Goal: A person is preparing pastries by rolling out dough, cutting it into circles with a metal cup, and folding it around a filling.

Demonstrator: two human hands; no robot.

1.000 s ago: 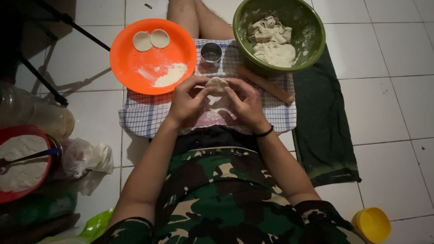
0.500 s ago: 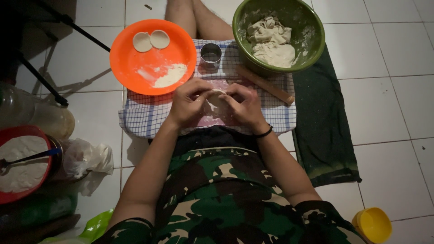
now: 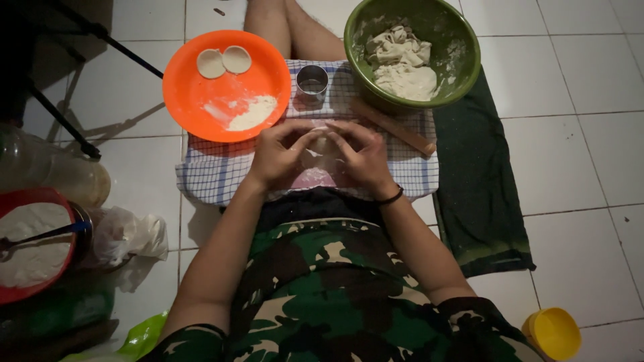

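My left hand [image 3: 278, 153] and my right hand [image 3: 362, 156] meet over a blue-and-white checked cloth [image 3: 215, 171] on my lap, fingers curled around a small pale piece of dough [image 3: 319, 145]. Both hands pinch it together; most of it is hidden by my fingers. A round metal cutter [image 3: 312, 82] stands just beyond my hands. A wooden rolling pin [image 3: 396, 127] lies to the right of them.
An orange plate [image 3: 194, 100] holds two dough rounds [image 3: 223, 61] and flour at upper left. A green bowl [image 3: 463, 60] of dough sits upper right on a dark green cloth [image 3: 476, 194]. A red bowl [image 3: 40, 241] of flour, plastic bags and a yellow cup [image 3: 553, 332] lie on the tiled floor.
My fingers have kept working the dough piece, closing in more tightly around it. Everything else stays put.
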